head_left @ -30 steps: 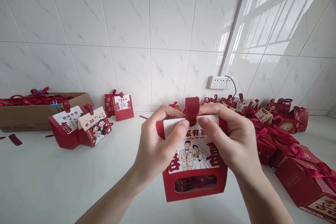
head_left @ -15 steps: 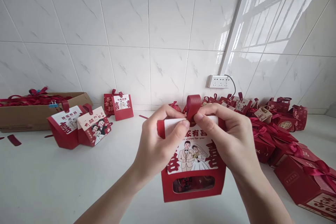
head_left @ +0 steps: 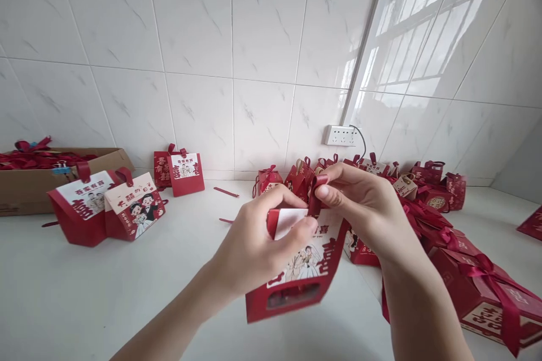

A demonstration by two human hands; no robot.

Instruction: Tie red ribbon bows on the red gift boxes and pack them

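Observation:
A red gift box (head_left: 292, 299) with a white printed card showing a bridal couple and a small window near its base is held up in front of me, tilted and above the table. My left hand (head_left: 271, 231) pinches the box's top edge, thumb on the front and fingers behind. With thumb and fingertips, my right hand (head_left: 359, 197) grips the dark red strap handle (head_left: 315, 194), which loops up from the top of the box. The strap's lower end is hidden between my hands.
Two finished-looking gift boxes (head_left: 135, 208) stand at left, before a cardboard carton (head_left: 25, 192) of red ribbons. Two more boxes (head_left: 186, 175) lean near the tiled wall. Many red boxes (head_left: 486, 287) crowd the right side. Loose strips (head_left: 226, 192) lie behind. A power socket (head_left: 342, 135) is on the wall.
The box has tilted and turned, its base swinging left. My right hand has shifted from the box's top edge up onto the strap loop, now squeezed narrower. The view has swung slightly right.

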